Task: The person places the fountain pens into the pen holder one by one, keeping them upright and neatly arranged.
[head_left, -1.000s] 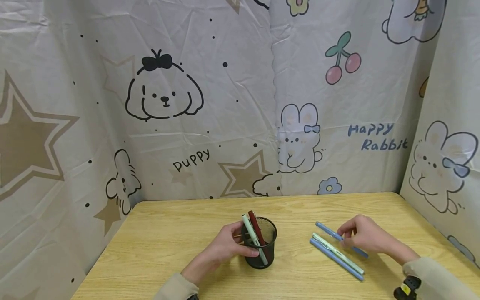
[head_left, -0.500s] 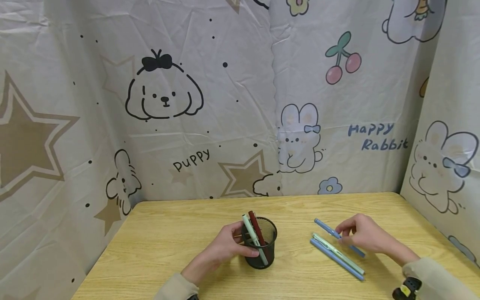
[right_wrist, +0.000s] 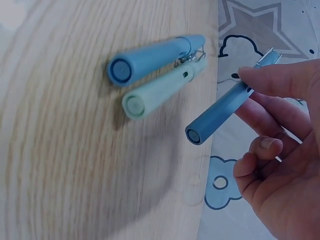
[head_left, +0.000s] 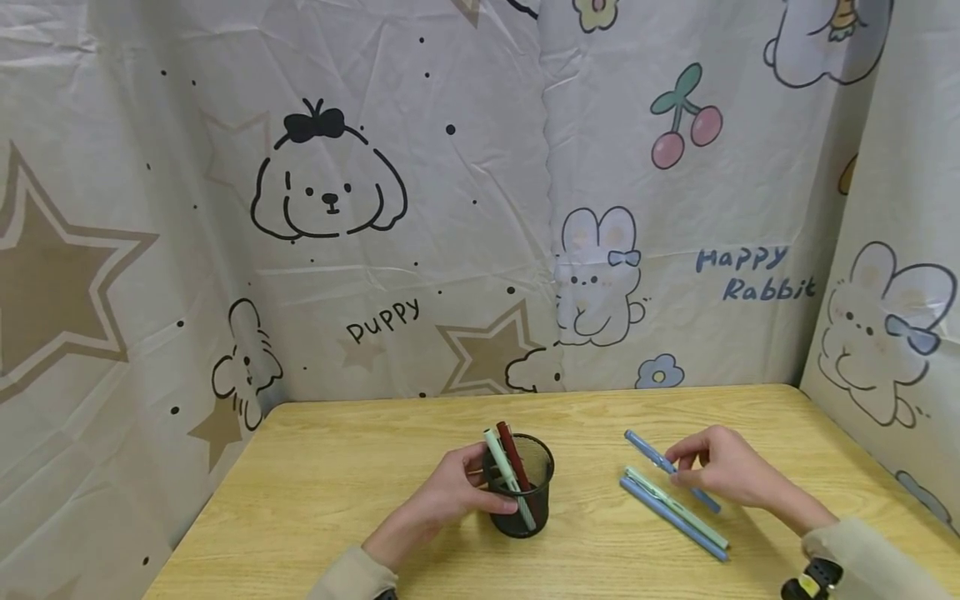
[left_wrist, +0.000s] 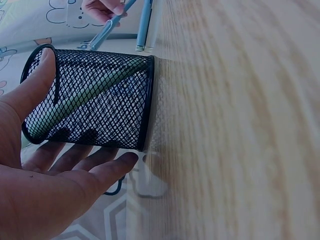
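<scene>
A black mesh pen holder (head_left: 542, 500) stands upright on the table, gripped from its left side by my left hand (head_left: 448, 490). Thumb at the rim, fingers round the far side, as the left wrist view shows. Inside it lean a pale green pen (head_left: 498, 454) and a dark red pen (head_left: 512, 450). My right hand (head_left: 731, 471) pinches a blue pen (right_wrist: 220, 114) between thumb and fingers, raised off the tabletop in the right wrist view. Just left of that hand, a light green pen (right_wrist: 160, 92) and another blue pen (right_wrist: 150, 57) lie side by side.
The light wooden table (head_left: 337, 467) extends under both hands. Behind it and along the sides hangs a printed cloth (head_left: 480, 208) with cartoon animals and stars. A black watch-like device (head_left: 813, 577) sits at the right sleeve.
My right hand has shifted slightly left and up in the head view, carrying the pinched blue pen with it. The left hand and pen holder have stayed put.
</scene>
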Tool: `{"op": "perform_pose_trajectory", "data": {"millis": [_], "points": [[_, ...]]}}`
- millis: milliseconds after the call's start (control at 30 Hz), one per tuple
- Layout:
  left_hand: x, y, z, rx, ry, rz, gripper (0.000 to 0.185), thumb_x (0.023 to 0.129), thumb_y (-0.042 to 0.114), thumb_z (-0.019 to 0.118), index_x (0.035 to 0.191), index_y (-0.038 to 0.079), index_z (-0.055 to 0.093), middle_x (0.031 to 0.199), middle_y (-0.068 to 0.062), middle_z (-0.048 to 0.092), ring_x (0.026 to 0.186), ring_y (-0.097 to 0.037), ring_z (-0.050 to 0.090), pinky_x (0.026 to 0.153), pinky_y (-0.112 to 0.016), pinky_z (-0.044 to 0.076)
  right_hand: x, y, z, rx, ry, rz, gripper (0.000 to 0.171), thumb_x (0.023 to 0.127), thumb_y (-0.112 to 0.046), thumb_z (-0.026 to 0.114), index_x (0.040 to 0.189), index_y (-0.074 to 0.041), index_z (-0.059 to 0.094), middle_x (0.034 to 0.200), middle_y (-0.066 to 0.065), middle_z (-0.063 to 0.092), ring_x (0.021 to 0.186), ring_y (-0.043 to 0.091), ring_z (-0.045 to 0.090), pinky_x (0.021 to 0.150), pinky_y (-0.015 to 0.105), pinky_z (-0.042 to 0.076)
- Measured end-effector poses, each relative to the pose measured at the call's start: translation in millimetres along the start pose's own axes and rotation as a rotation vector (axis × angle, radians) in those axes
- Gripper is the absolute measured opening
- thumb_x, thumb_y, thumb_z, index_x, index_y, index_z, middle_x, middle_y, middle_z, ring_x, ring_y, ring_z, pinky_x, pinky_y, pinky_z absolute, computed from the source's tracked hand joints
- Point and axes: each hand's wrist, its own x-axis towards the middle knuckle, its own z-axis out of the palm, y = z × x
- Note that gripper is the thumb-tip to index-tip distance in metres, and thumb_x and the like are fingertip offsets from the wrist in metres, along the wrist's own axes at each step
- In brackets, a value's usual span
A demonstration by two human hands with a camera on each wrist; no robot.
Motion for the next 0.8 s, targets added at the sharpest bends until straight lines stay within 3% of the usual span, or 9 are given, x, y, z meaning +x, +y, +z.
{"op": "perform_pose_trajectory", "data": {"millis": [800], "points": [[-0.2, 0.4, -0.3, -0.016, -0.007, -0.007, 0.079, 0.078, -0.01, 0.088, 0.149, -0.002, 0.054, 0.129, -0.01, 0.069, 0.123, -0.03, 0.065, 0.105, -0.041, 0.053, 4.1, -44.6, 10.0, 0.093, 0.037, -0.01, 0.028, 0.083, -0.016, 0.088, 0.108, -0.003, 0.081, 0.08, -0.005, 0.068, 0.06, 0.01, 0.042, 0.054, 0.025, 0.033]]}}
